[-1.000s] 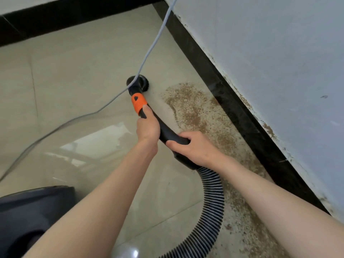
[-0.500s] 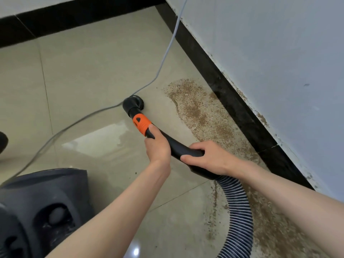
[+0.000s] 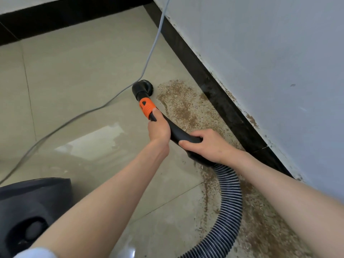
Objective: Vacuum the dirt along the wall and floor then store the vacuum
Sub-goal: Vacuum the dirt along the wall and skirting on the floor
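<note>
Vacuum: the round brush nozzle (image 3: 143,88) sits on the floor (image 3: 78,75) at the far, left edge of the dirt patch (image 3: 184,110), touching its fringe but not yet in the thick of it.
Handle: a curved black wand (image 3: 178,133) with an orange collar (image 3: 146,107), running back into the ribbed hose (image 3: 229,194), which lies across the dirt.
Left hand (image 3: 159,127): fingers curled round the wand just behind the orange collar.
Right hand (image 3: 202,146): wrapped round the rear bend of the wand, thumb on top.
Change: over the last second the nozzle has shifted slightly – half a second ago it stood a little off the patch, now it meets the edge; both grips are unchanged.
Meaning: the sweep into the dirt looks about to start – most of the patch, and the crumbs along the top of the black skirting (image 3: 219,101), remain uncleaned.
Wall (image 3: 270,53): pale, with brown specks low down above the skirting.
Canister: the dark vacuum body (image 3: 31,207) rests at lower left, well apart from the dirt.
Cord: a grey power cable (image 3: 150,53) hangs down and trails past the nozzle – likely to snag if the nozzle swings left.
Storage: not yet begun.
</note>
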The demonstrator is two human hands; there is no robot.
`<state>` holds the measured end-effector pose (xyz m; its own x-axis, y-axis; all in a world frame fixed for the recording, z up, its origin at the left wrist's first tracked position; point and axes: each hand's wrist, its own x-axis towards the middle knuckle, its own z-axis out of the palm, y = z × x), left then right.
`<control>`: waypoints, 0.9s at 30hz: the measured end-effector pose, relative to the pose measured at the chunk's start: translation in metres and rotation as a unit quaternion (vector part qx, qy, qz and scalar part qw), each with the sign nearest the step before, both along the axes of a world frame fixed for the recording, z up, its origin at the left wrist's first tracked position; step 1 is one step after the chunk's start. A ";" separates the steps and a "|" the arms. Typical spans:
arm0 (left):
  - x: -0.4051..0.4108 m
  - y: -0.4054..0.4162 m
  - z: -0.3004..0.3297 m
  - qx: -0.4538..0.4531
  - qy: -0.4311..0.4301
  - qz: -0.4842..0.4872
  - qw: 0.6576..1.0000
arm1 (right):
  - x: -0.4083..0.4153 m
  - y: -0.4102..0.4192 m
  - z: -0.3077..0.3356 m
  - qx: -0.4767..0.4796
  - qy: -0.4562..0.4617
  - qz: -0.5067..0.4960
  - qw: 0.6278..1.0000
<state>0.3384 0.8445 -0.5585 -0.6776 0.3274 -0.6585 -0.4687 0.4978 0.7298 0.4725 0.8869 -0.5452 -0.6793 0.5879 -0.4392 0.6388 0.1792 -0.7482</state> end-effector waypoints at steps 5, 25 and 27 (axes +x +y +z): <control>0.007 0.004 -0.010 0.006 -0.011 -0.027 1.000 | 0.013 -0.008 -0.007 0.008 -0.004 -0.028 1.000; -0.001 0.062 -0.004 0.002 0.003 -0.171 0.985 | 0.001 -0.006 -0.010 0.024 -0.005 -0.167 0.986; -0.007 0.059 0.001 -0.007 0.016 -0.163 0.986 | -0.005 -0.005 -0.006 0.013 0.000 -0.153 0.988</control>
<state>0.3317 0.9035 -0.5575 -0.5582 0.5227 -0.6444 -0.2578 0.6289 0.7335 0.4678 0.8822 -0.5515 -0.4674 0.7776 -0.4205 0.6661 -0.0029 -0.7458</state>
